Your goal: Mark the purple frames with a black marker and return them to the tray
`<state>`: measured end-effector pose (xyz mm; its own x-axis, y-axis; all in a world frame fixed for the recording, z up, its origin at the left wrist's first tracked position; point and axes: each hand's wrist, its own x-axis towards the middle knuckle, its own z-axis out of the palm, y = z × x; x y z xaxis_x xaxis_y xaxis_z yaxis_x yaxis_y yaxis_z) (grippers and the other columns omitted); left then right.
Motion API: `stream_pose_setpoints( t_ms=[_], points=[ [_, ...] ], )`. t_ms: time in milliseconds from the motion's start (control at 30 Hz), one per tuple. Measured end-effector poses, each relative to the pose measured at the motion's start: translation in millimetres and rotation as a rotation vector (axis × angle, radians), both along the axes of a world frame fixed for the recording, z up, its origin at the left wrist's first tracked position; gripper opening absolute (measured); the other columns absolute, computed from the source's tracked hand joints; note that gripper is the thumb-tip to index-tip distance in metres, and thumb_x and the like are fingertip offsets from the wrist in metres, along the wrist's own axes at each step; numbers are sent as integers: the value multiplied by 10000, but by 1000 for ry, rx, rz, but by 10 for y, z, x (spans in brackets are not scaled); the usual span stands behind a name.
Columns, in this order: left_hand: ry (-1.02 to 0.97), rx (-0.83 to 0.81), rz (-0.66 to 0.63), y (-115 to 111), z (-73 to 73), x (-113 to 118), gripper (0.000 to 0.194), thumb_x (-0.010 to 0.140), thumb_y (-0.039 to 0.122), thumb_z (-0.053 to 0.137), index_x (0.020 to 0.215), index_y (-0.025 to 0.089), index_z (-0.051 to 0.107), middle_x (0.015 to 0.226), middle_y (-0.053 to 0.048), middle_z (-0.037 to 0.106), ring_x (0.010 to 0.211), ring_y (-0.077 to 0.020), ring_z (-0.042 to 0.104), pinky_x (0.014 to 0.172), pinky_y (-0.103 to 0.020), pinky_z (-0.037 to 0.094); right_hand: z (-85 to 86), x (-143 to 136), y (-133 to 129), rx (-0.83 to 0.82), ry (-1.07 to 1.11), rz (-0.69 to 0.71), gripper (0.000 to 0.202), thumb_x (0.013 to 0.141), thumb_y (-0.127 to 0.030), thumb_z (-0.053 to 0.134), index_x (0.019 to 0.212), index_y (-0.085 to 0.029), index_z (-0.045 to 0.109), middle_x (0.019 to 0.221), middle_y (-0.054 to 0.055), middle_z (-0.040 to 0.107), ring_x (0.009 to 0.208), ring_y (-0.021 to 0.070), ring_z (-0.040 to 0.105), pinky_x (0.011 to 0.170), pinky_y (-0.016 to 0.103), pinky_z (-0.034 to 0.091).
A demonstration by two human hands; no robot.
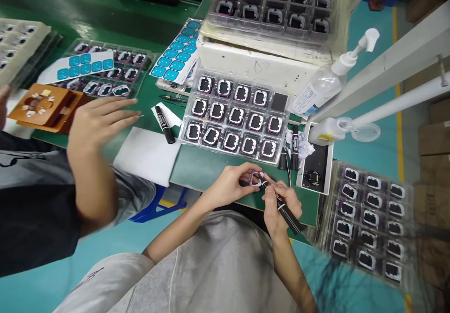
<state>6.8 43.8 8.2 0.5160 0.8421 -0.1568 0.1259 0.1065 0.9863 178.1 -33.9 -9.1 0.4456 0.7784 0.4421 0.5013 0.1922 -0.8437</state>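
Between its thumb and fingers, my left hand [232, 182] pinches a small squarish frame part [256, 178] with a white rim and purple edge. My right hand [281, 205] grips a black marker pen [288, 217] like a pencil, its tip at the part's right side. Whether the tip touches the rim cannot be made out. Just beyond my hands lies a clear plastic tray [185, 137] of similar parts in rows. One pocket at its back right corner holds no part and shows a dark square bottom.
A co-worker's hand [101, 121] is at the left, near an orange fixture [38, 107]. More markers [164, 124] lie around the tray. A pump bottle [321, 88] and a white box [330, 163] stand right; another full tray [369, 214] sits beyond. Stacked trays [274, 3] rise behind.
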Motion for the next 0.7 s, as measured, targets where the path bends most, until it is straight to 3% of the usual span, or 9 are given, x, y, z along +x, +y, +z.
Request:
stream_pose_setpoints(
  t_ms=[133,333,433,567,700],
  points=[
    [-63,-44,7,9,-8,-6,445,907,253,951,1309,221,762,1176,-61,901,1071,-250,889,1079,-414,729,-88,19,-29,57,65,15,62,948,-294,797,968,-294,738,629,-90,680,736,244,860,732,445,768],
    [-157,-148,38,33,-25,-22,544,815,327,1053,1241,200,739,1101,-69,883,1073,-274,889,1066,-465,733,-188,6,-50,184,237,149,149,967,-282,739,1100,-349,723,634,-121,664,616,211,739,812,634,804],
    [-190,-162,54,37,0,-27,539,798,298,1053,1225,195,742,1100,-66,867,1043,-250,876,1055,-455,729,-211,-4,-55,228,298,59,150,953,-277,741,1080,-353,727,613,-114,652,649,235,746,767,611,796],
    [-199,-171,76,47,32,-33,529,783,237,1045,1216,196,745,1101,-63,851,1003,-220,858,1040,-426,717,-222,1,-26,258,346,-116,41,947,-331,719,957,-339,679,548,-130,557,521,203,640,693,520,756],
    [-165,-56,82,41,40,-25,507,810,263,1037,1232,189,767,1101,-79,829,987,-215,830,964,-376,705,-206,16,-19,215,336,-153,100,958,-350,670,890,-337,598,523,-130,494,537,225,658,682,518,726]
  ],
)
